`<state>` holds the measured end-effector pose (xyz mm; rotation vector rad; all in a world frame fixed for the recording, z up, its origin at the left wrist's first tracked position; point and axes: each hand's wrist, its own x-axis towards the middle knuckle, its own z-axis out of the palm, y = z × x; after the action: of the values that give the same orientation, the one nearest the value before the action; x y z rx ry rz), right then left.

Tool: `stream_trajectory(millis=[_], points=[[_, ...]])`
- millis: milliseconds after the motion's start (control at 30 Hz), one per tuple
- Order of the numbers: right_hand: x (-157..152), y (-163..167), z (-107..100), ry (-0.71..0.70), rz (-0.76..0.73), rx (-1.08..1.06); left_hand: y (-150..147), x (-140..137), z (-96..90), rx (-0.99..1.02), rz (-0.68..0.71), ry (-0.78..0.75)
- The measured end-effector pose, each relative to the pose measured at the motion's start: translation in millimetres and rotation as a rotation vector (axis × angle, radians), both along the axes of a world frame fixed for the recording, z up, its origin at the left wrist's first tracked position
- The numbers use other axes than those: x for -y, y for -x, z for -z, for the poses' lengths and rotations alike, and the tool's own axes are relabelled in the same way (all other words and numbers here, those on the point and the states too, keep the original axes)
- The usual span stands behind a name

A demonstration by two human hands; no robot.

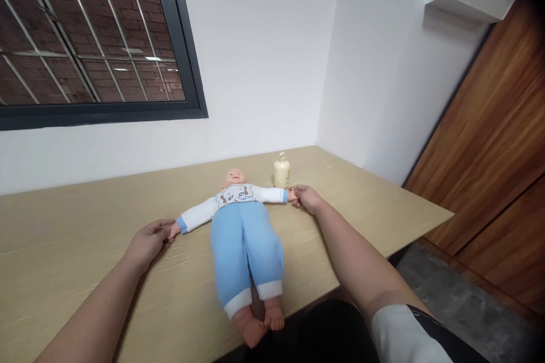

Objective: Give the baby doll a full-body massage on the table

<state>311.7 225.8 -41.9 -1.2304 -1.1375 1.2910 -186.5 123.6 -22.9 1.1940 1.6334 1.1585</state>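
A baby doll [244, 238] lies on its back on the wooden table, its head toward the wall and its bare feet over the front edge. It wears light blue trousers and a white top with an elephant face on the chest. Both its arms are stretched out sideways. My left hand [150, 241] is closed around the doll's hand at the left. On the other side, my right hand [307, 198] grips the doll's other hand between thumb and fingers. Just behind that doll arm stands a cream pump bottle [281, 171], apart from my fingers.
The pale table [374, 198] meets white walls at the back and right. A thin pale strip [327, 164] lies near the corner. A barred window [93, 34] is at upper left, and a wooden door [489, 153] stands to the right beyond the table's edge.
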Motion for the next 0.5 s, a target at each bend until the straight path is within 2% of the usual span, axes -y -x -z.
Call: stream_trajectory(millis=[167,300,500], points=[[8.3,-0.9,-6.9,-0.005,-0.091,-0.091,-0.8,1.4,-0.6,-0.019,0.082,0.001],[11.0,-2.6,-5.6,-0.049,-0.139,-0.116,-2.4,3.1,-1.9,-0.107,0.078,-0.009],[5.9,0.2,-0.5,-0.054,-0.076,-0.079,1.0,-1.5,4.8,-0.072,0.063,-0.052]])
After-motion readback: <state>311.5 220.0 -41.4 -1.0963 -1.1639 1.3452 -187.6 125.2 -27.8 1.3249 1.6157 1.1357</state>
